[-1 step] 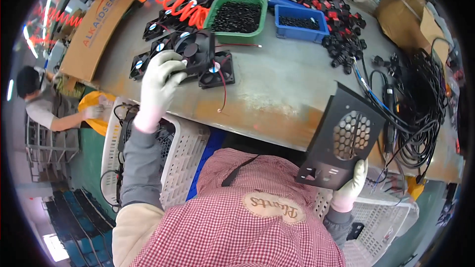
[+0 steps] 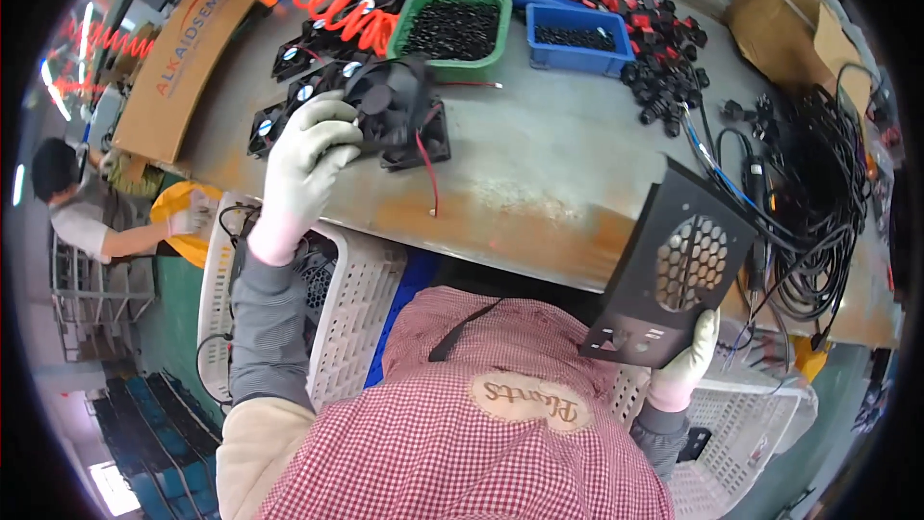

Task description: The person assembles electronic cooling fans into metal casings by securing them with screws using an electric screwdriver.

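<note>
My left hand (image 2: 313,149), in a white glove, is closed on the edge of a black square cooling fan (image 2: 383,96) with a red wire. The fan is tilted over other black fans (image 2: 436,142) lying on the metal bench. My right hand (image 2: 686,366), also gloved, grips the lower right edge of a black bent metal panel (image 2: 635,303). Hexagonal holes form a round grille in this panel, with small cutouts near its lower end. It is held tilted at the bench's front edge, and its edge hides some of my right fingers.
A green tray (image 2: 500,39) and a blue tray (image 2: 582,62) of small black parts stand at the back. Black and red parts (image 2: 664,87) and coiled black cables (image 2: 818,260) lie to the right. White crates (image 2: 361,318) stand below the bench. Another person (image 2: 87,202) works at far left.
My left hand has shifted slightly left, and the fan in it has tilted. My right hand has moved slightly right with the panel still in its grip.
</note>
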Available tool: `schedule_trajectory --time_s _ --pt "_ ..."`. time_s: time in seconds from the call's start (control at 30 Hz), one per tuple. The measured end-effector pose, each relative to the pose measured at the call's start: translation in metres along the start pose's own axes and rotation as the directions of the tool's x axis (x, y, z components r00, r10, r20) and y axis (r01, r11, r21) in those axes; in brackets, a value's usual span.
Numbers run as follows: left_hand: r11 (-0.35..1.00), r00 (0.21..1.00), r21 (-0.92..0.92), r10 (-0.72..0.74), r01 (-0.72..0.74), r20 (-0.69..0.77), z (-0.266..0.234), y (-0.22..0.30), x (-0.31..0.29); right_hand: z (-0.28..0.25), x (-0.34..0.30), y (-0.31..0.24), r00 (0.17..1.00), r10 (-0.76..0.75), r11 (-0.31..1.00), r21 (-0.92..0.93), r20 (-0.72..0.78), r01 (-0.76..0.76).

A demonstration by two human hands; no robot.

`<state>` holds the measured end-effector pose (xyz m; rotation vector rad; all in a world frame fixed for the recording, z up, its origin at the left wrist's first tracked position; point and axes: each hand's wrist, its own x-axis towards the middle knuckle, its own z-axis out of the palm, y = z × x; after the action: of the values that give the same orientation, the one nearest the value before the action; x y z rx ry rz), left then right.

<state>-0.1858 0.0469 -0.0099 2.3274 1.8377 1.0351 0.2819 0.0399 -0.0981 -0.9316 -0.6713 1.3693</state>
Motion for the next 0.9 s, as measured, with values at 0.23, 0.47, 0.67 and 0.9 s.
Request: schedule_trajectory --time_s 0.23,0.47,0.67,0.9 --pt "0.861 0.775 -0.260 0.507 -0.436 0.378 0.101 0.052 0.048 -0.010 -0.002 -0.016 0.986 -0.004 0.998 0.055 -0.165 0.013" --pt "0.987 0.988 -0.144 -0.053 0.075 0.147 0.130 0.086 0.011 -0.013 -0.025 -0.026 0.981 -0.058 0.990 -0.136 -0.185 0.033" --pt "0.986 0.927 -0.168 0.067 -0.005 0.369 0.142 0.105 0.019 -0.007 -0.030 -0.022 0.979 -0.017 0.998 -0.065 -0.201 0.004" --pt "0.985 0.894 -0.170 0.097 -0.023 0.437 0.129 0.098 0.008 -0.001 -0.040 -0.009 0.997 0.034 0.988 -0.151 -0.069 -0.044"
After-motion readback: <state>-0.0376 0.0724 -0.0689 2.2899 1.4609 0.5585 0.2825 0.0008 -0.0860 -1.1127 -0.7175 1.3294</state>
